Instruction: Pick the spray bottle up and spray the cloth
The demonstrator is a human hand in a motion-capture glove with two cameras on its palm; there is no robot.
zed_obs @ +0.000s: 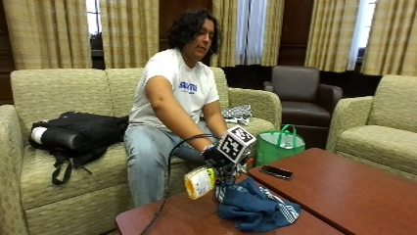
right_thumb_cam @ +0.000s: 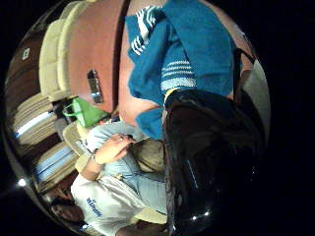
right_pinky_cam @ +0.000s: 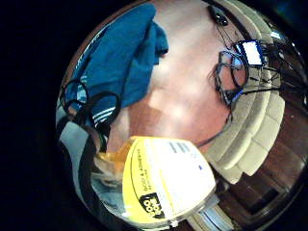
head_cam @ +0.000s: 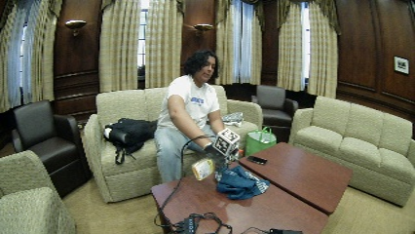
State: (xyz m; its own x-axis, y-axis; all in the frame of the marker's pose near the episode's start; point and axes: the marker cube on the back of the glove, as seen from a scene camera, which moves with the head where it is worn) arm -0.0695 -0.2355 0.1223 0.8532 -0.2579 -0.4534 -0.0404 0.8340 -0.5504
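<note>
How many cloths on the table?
1. A blue cloth with white stripes lies crumpled on the table, beside the spray bottle the right hand holds. Folds may hide more.

The spray bottle (zed_obs: 199,182) is clear plastic with a smooth yellow paper label. The towel (zed_obs: 255,208) beside the fingers is soft blue cloth. The counter (zed_obs: 352,191) is polished reddish wood.

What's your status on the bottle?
Right hand holds spray bottle above table. Blue cloth beside it, bunched. Nothing between.
</note>
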